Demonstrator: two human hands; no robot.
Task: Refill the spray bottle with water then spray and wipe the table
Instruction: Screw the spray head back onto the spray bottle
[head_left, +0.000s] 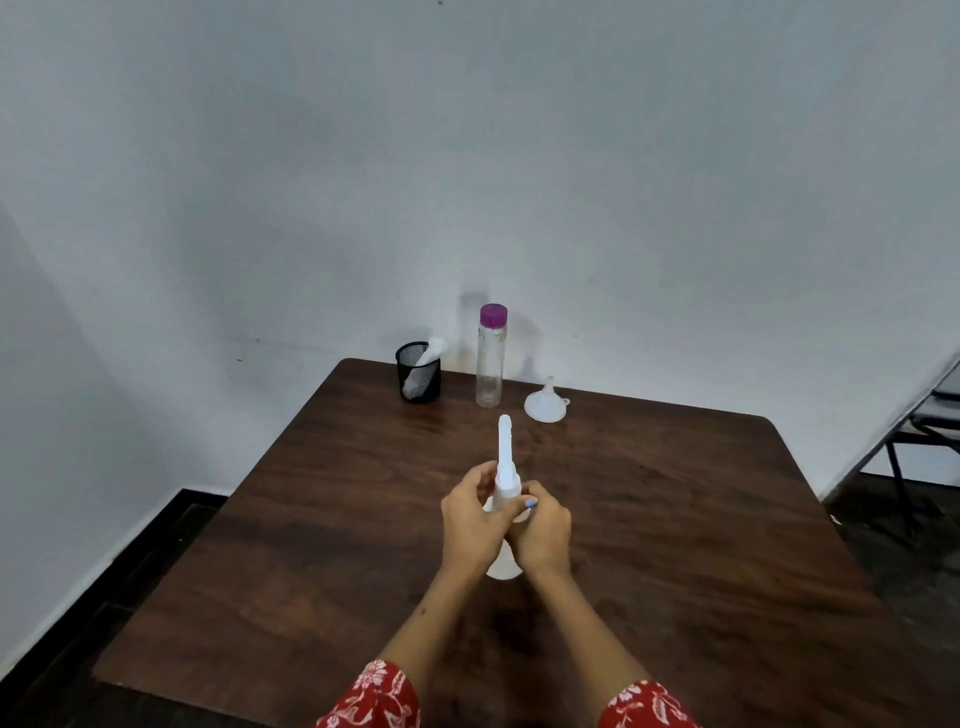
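Both hands meet at the middle of the table, wrapped around the white spray bottle. My reading is that the left hand curls closed around the bottle's body and steadies it, while the right hand closes its fingers on the collar just under the spray head, as if to unscrew it; the two hands overlap, so exactly which fingers press where is hard to tell. The bottle stands roughly upright, its base toward the person and its long nozzle pointing away, toward the wall.

That upright line is what the next move depends on. I judge that the head has to come off by twisting around it and then lifting along it, so the grip below must keep the body from turning.

Everything for the refill lies straight ahead, past the nozzle and well apart from the hands. A clear water bottle with a purple cap stands at the far edge. A white funnel lies mouth-down just to its right, on the right hand's side. A black mesh cup holding a rolled white cloth sits to the left.
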